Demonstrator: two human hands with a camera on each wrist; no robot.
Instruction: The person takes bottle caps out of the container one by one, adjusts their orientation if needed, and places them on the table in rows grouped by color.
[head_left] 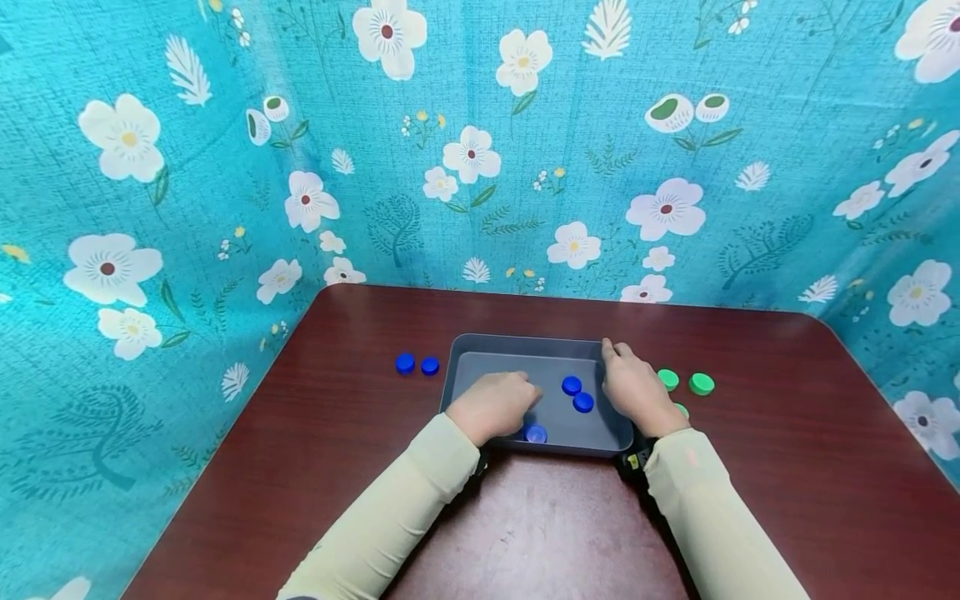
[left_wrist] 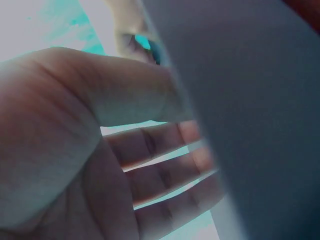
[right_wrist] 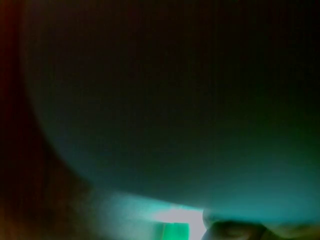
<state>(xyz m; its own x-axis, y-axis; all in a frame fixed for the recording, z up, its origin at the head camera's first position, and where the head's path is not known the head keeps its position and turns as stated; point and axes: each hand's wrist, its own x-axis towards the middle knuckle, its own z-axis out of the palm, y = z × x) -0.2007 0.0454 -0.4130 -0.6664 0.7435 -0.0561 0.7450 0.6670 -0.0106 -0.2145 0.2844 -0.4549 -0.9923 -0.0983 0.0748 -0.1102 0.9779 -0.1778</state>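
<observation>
A shallow grey tray (head_left: 513, 346) lies on the table. My left hand (head_left: 495, 406) reaches over its near wall, fingers pointing down inside; in the left wrist view the tray wall hides the fingertips of the left hand (left_wrist: 125, 135), so whether they pinch anything does not show. Close to it a blue cap (head_left: 536, 433) sits at the near wall, with a bit of blue beside it. Farther right in the tray are a blue cap (head_left: 572, 385) and another blue cap (head_left: 582, 402). My right hand (head_left: 637, 392) holds the tray's right side, fingertips at the far corner.
Left of the tray, a blue cap (head_left: 405, 362) and a second blue cap (head_left: 430, 366) lie on the dark red table (head_left: 337, 467). Green caps (head_left: 701, 383) lie right of the right hand, one partly hidden. A flowered turquoise curtain (head_left: 480, 225) hangs behind the table.
</observation>
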